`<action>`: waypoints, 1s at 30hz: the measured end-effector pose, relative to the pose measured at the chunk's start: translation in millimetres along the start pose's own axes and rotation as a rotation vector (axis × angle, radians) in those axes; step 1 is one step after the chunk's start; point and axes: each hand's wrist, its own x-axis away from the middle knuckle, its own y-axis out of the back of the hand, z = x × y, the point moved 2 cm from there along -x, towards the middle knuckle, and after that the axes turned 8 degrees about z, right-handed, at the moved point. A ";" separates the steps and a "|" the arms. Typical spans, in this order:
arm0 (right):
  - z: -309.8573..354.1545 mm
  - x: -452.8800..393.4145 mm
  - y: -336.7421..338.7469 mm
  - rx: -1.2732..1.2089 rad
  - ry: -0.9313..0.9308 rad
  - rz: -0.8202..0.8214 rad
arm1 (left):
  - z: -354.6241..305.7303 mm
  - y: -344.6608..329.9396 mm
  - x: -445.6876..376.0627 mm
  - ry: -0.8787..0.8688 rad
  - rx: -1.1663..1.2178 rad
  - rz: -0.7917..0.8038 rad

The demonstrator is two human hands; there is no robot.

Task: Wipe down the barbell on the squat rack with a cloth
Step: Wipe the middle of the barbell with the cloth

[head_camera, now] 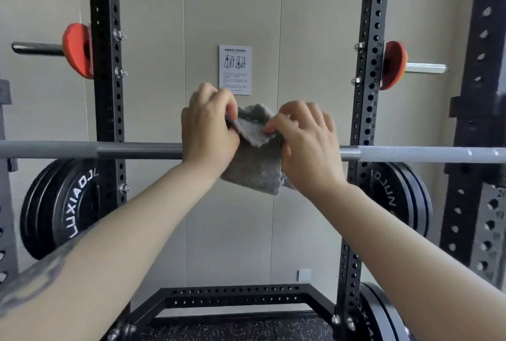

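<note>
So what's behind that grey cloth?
The cloth, pinched by the left hand and right hand, covers the middle of the barbell. Behind it is the wall, with a notice above.

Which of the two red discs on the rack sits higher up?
The red disc on the left. It sits higher on its post than the right one.
</note>
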 end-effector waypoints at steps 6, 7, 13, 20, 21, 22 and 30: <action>-12.6 2.1 -12.1 -0.404 -0.435 0.000 | 5.9 -9.8 3.1 0.123 0.237 0.307; -16.6 -0.4 -11.3 -0.385 -0.460 0.004 | 5.9 -11.0 3.1 0.095 0.256 0.413; -13.6 -9.6 4.4 -0.181 -0.349 -0.065 | 17.4 -5.6 5.0 -0.053 -0.049 0.710; 23.7 16.6 -39.1 0.029 -0.219 0.257 | 14.3 -14.0 20.5 -0.075 -0.164 0.565; 15.4 13.7 -36.2 0.050 -0.251 0.265 | 20.4 -10.4 18.7 -0.040 -0.156 0.569; 4.8 10.7 -32.7 0.078 -0.280 0.289 | 29.2 -5.4 16.9 -0.005 -0.177 0.569; 15.3 12.1 -31.5 0.045 -0.403 0.241 | 71.9 11.4 31.4 0.054 -0.353 0.410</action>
